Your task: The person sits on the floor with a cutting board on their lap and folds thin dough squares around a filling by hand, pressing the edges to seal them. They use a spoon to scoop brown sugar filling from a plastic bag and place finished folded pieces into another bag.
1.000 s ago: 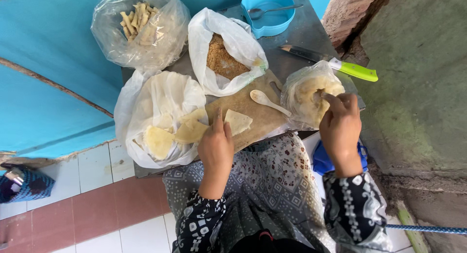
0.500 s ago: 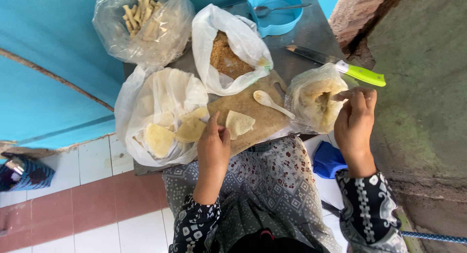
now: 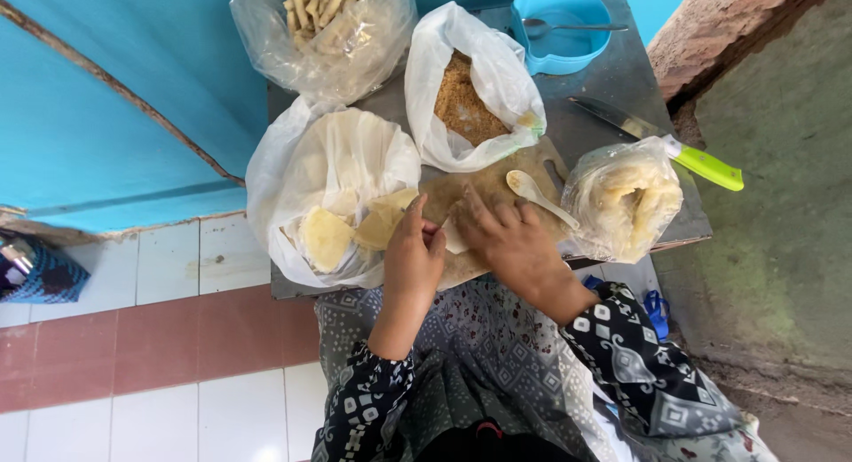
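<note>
Pale wrapper (image 3: 454, 240) on board (image 3: 484, 191): lies between both hands. Left hand (image 3: 413, 253) and right hand (image 3: 506, 240) press flat, fingers spread, apparently folding; spoon (image 3: 537, 194) just beyond.

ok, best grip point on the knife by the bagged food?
Take the knife by its green handle, coming from the right: that end points off the table's right edge and lies bare, while the blade runs back toward the blue bowl.
</note>
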Motion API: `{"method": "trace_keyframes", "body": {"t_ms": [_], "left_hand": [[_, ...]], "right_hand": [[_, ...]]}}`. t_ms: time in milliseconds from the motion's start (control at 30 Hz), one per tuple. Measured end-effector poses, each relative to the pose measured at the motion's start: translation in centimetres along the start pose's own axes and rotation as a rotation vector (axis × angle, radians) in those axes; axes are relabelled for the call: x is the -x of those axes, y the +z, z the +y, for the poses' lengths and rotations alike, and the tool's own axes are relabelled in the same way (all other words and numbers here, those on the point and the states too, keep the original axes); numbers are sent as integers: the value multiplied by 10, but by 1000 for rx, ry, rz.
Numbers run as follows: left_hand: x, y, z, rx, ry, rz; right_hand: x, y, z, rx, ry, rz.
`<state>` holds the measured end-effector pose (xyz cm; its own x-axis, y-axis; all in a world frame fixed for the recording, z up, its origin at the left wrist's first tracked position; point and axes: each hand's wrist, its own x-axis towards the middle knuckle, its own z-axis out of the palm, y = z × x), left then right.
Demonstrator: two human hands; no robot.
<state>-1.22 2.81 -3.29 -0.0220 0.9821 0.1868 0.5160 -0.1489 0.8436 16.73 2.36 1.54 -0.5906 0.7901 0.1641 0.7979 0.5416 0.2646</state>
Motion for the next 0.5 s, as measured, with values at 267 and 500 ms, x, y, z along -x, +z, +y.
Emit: {"method": "trace_keyframes", "body": {"t_ms": [267,500], "left_hand": [[0,0,8,2,24,18],[8,-4,22,-180,65,28]], "right_hand": [[35,4,27,-47,427,98],[56,17,31,-465,695,347]]}}
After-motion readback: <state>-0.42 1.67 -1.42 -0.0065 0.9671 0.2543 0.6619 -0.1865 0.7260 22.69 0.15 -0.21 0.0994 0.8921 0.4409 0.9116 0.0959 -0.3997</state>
